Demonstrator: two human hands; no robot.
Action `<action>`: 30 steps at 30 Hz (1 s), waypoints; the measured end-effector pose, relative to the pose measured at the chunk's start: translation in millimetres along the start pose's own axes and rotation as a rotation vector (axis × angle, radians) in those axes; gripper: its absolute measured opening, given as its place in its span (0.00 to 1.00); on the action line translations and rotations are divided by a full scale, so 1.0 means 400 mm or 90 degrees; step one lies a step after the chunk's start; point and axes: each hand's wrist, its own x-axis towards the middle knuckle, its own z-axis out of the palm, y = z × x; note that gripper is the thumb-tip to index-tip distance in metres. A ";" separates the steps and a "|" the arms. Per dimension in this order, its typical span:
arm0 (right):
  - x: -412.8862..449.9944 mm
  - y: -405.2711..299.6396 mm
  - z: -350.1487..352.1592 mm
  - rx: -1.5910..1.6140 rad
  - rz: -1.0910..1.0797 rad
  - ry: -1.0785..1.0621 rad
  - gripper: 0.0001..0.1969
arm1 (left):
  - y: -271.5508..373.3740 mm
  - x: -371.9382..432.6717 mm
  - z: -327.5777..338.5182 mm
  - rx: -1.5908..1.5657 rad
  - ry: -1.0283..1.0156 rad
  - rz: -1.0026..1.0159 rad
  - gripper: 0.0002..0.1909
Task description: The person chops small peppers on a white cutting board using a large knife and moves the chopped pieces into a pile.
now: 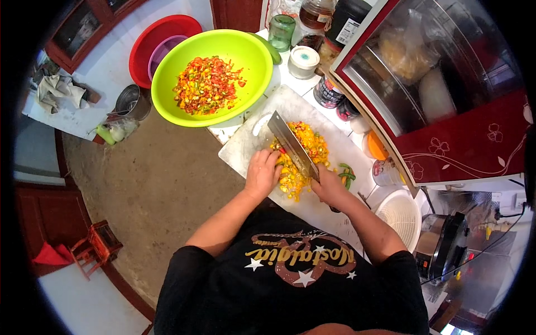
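Observation:
My right hand point(331, 188) grips the handle of a broad steel cleaver point(293, 144). Its blade stands on edge among chopped yellow peppers point(312, 142), with some red and green bits, lying on both sides of it. Close to the left face of the blade, my left hand point(261, 173) has its fingers curled onto the pepper pieces; its fingertips are partly hidden. Under all this lies a white cutting board point(268, 100). Several whole green peppers point(346, 175) rest on the board, beyond my right hand.
A lime-green basin point(251, 79) of chopped peppers stands past the board, overlapping a red basin point(144, 50). Along the right are jars, tins point(328, 92) and a dark red cabinet point(452, 146). A white plastic basket point(400, 213) and an electric cooker point(439, 243) sit near my right elbow.

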 end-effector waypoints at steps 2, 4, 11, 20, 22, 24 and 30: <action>0.008 0.010 0.005 0.010 0.009 0.002 0.14 | 0.001 0.000 0.001 0.005 -0.003 0.000 0.20; 0.012 0.008 0.015 -0.036 -0.053 0.056 0.14 | 0.000 -0.002 0.004 0.004 0.001 0.004 0.20; 0.000 -0.024 0.068 -0.096 -0.057 0.069 0.12 | 0.015 -0.009 0.000 0.020 -0.011 -0.002 0.22; 0.027 0.038 0.057 -0.044 -0.079 0.119 0.16 | 0.024 -0.040 -0.045 0.038 -0.057 0.022 0.29; 0.033 0.047 0.056 -0.032 -0.092 0.120 0.17 | 0.025 -0.054 -0.049 0.055 -0.044 0.060 0.30; 0.032 0.048 0.055 -0.020 -0.103 0.122 0.18 | 0.025 -0.061 -0.046 0.070 -0.032 0.100 0.30; 0.021 0.027 0.044 -0.006 -0.098 0.114 0.15 | 0.026 -0.055 -0.019 0.117 0.011 0.101 0.24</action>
